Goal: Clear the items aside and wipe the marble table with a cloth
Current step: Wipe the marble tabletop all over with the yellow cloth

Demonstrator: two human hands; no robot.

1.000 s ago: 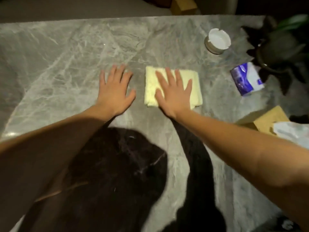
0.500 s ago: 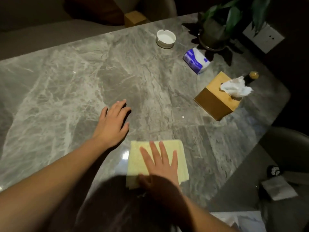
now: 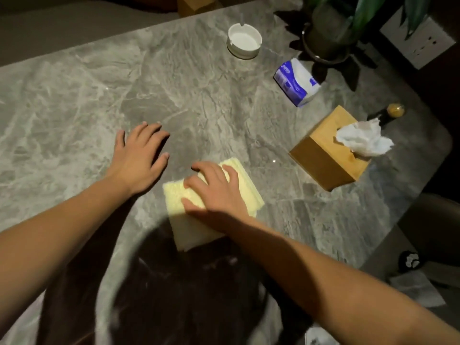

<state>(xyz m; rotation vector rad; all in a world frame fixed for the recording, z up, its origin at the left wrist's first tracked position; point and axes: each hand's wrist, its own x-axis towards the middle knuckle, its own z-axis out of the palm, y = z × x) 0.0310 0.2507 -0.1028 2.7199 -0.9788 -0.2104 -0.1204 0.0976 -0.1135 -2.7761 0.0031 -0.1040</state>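
Dim room, lit from above.
A white wall socket plate [image 3: 418, 43] sits at upper right; a rounded grey chair [image 3: 433, 227] stands at right; grey floor [image 3: 62, 28] lies beyond.

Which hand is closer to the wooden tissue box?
Right. The right hand presses on the yellow cloth, with bare marble between it and the tissue box. The left hand lies flat on the table, farther off, beyond the cloth.

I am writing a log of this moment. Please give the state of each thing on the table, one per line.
cloth: folded, flat, under right hand
left hand: open, on marble table
ashtray: looks empty
tissue box: tissue sticking out
tissue pack: lying aside
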